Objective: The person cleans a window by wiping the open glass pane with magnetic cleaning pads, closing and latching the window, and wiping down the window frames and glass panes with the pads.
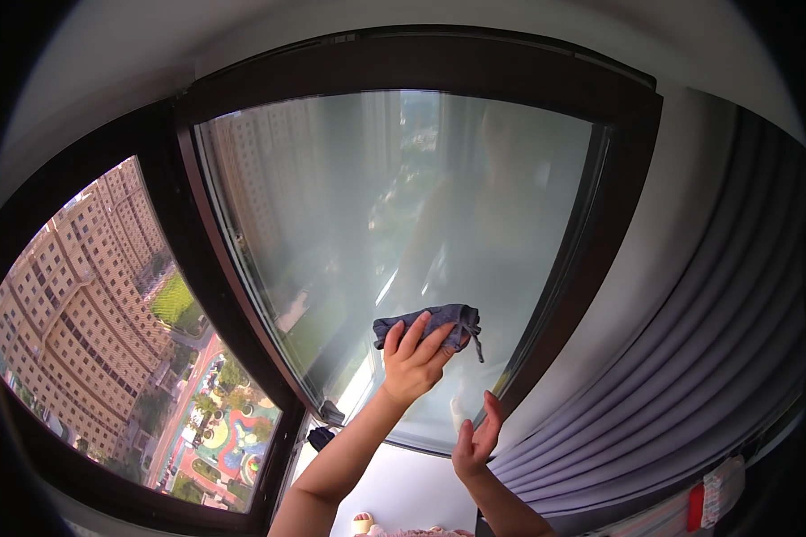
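My left hand (412, 360) presses a folded blue-grey cloth (439, 319) flat against the hazy glass pane (376, 206) of a dark-framed window, fingers spread over the cloth's lower edge. A short thread or cord hangs from the cloth's right end. Lower down, my right hand (475, 440) is held upright with its fingers apart and holds nothing. It sits close to the pane's bottom right corner, beside the dark brown frame (555, 295); I cannot tell whether it touches the glass.
A second pane (90, 340) at the left shows tall buildings and a park far below. Grey pleated curtains (690, 358) hang at the right. A dark window handle (330, 413) sits at the frame's lower left. The white sill (403, 488) lies below.
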The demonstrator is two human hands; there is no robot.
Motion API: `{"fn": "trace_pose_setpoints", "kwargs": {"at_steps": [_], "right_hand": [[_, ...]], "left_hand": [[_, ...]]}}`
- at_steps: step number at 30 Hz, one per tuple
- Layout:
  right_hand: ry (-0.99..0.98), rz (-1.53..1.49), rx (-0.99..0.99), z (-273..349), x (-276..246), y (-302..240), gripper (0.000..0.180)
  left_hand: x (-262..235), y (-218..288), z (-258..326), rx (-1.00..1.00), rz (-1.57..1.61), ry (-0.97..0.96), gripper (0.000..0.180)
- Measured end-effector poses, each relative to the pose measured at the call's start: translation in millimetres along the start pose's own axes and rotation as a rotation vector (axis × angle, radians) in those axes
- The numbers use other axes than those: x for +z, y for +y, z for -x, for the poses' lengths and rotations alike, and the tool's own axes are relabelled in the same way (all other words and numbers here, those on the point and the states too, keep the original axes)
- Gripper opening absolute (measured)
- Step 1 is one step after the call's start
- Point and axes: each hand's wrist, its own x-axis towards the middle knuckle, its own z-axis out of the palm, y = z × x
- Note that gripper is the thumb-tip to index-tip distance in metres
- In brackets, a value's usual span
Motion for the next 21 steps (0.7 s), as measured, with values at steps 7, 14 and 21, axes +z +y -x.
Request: {"fn": "trace_pose_setpoints", "kwargs": {"at_steps": [7,14,21], "right_hand": [[0.075,0.063,0.058,3.5,-8.1,13.1,0.046],[0.033,0.047,0.052,0.3,18.9,12.6,0.043],[-0.010,0.086,0.054,1.6,21.7,21.6,0.045]], "left_hand": [[0.9,-2.6,-154.3,-0.251,0.029,0.320,0.034],[16.7,24.4,-22.2,0.274,0.139,-0.047,0.018],[-11.6,-116.5,-38.4,-0.334,-0.023,0.214,0.039]]}}
